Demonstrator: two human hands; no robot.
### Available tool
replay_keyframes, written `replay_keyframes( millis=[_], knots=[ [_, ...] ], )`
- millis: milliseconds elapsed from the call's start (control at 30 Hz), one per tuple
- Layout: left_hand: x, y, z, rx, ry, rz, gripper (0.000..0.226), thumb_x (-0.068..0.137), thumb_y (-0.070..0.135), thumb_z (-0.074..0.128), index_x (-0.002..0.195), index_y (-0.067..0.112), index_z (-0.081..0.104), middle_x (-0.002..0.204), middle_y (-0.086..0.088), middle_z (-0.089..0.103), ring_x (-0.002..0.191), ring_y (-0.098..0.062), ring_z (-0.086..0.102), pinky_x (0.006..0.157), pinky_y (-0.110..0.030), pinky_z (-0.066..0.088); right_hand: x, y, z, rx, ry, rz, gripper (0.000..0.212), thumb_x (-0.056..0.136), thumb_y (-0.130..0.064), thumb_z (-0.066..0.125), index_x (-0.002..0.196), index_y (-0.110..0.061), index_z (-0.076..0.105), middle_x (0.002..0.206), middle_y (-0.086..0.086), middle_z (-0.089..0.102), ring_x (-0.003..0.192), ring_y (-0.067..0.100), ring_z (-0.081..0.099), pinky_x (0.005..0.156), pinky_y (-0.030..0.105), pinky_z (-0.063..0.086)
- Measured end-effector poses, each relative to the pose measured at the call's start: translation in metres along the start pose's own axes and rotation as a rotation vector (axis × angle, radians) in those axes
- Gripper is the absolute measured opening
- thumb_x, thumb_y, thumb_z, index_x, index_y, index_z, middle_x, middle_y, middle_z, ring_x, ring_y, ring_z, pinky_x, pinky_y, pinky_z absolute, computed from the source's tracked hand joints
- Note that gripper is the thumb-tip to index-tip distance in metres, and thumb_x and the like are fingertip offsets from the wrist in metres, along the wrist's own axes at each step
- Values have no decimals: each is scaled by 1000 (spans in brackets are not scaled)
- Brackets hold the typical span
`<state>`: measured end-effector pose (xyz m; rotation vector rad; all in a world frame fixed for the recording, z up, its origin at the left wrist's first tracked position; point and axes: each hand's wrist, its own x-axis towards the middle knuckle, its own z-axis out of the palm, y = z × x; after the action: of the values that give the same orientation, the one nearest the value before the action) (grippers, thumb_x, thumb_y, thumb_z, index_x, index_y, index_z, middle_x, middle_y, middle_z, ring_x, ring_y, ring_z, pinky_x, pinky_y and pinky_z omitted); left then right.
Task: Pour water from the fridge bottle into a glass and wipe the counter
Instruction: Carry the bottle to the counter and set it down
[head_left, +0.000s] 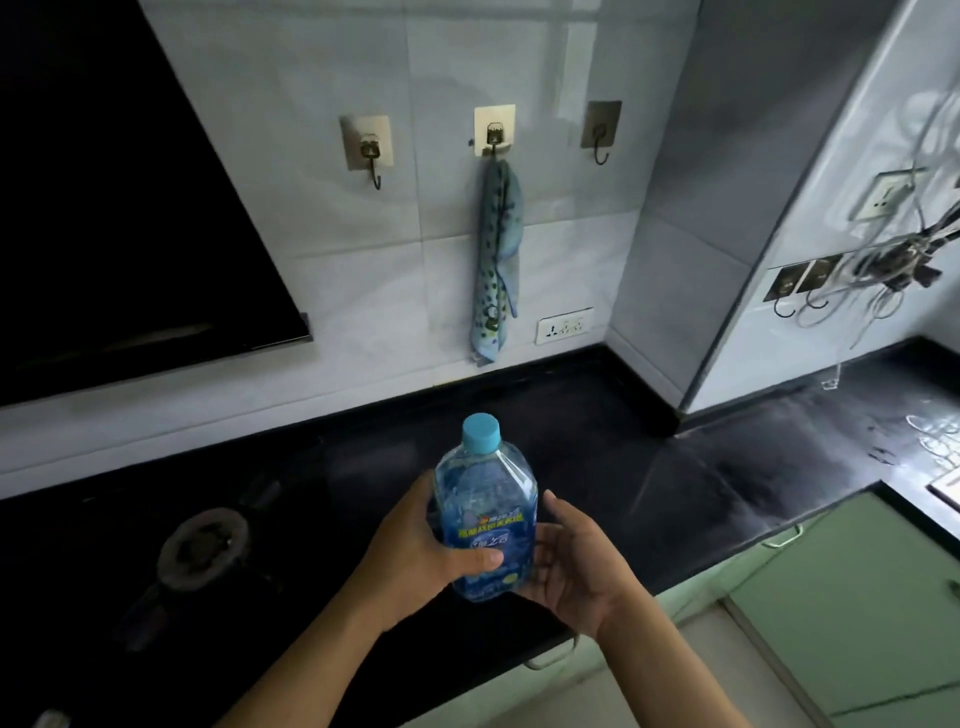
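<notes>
Left hand (415, 551) grips the capped bottle (485, 514) upright over the black counter (701, 467). Right hand (571, 561) cups its right side, fingers loose.

The only writing in view stands on the clear blue plastic bottle with the light-blue cap (485, 512). Its wrap-around label (492, 535) carries a green band with a row of yellow Chinese characters, too blurred to read, and below it larger white characters on blue, of which only the middle one, "之", can be made out. No numbers are legible.
</notes>
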<state>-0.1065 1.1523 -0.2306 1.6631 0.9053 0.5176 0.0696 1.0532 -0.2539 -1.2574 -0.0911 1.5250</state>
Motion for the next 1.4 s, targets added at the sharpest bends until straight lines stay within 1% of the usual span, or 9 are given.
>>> replay_keyframes(
  millis=[267,533,667,800,900,1000,1133,1267,1400],
  knots=[
    [66,-7,56,8,87,-53,79,48,34,96,109,62,54,112,19,72,102,-6,71,90,-37,60,59,-51,-55,-20,-26,49,63,94,-51,52,114,6,70,116,26,70,105,36,67,95,45,53],
    [133,-23,108,22,174,-208,77,56,23,95,118,46,55,114,9,72,103,-7,71,90,-38,61,133,-98,-93,-115,-13,183,61,98,-52,45,117,1,69,112,20,74,107,32,69,87,40,54],
    [162,-29,125,31,182,-260,75,59,10,94,111,47,54,111,12,71,99,-1,69,89,-26,58,156,-110,-95,-107,46,213,51,99,-46,48,116,-3,70,105,16,76,96,29,74,73,36,56],
    [185,-40,135,18,157,-279,77,62,5,93,119,38,54,111,11,70,95,8,68,79,-14,55,177,-117,-97,-89,84,208,52,99,-48,46,115,-6,72,107,14,76,98,30,73,90,43,57],
    [198,-51,138,17,141,-280,78,63,6,92,123,34,51,112,11,68,94,13,65,73,-8,52,188,-117,-100,-85,144,220,53,98,-51,48,112,-5,71,98,13,78,92,28,72,75,37,56],
    [208,-63,138,32,131,-290,79,64,10,93,123,40,49,113,13,68,97,9,65,75,-11,52,194,-121,-99,-63,163,220,51,101,-48,45,110,-5,70,92,13,78,95,28,72,79,38,56],
    [218,-85,138,47,144,-320,79,62,10,93,115,47,48,114,11,68,105,-2,66,84,-18,53,203,-124,-96,-6,147,234,54,102,-48,43,117,-2,67,109,17,74,101,29,71,78,38,56],
    [225,-97,137,51,125,-320,81,64,10,93,125,38,48,113,13,67,103,2,64,76,-9,50,209,-121,-92,-10,157,221,54,102,-49,43,118,-3,66,109,16,74,100,28,72,79,37,57],
    [231,-109,138,55,99,-316,81,63,10,93,122,43,49,116,11,68,107,-3,66,80,-14,53,218,-115,-94,-16,187,206,50,100,-48,47,118,-7,68,106,12,77,100,28,73,83,39,57]
  ],
)
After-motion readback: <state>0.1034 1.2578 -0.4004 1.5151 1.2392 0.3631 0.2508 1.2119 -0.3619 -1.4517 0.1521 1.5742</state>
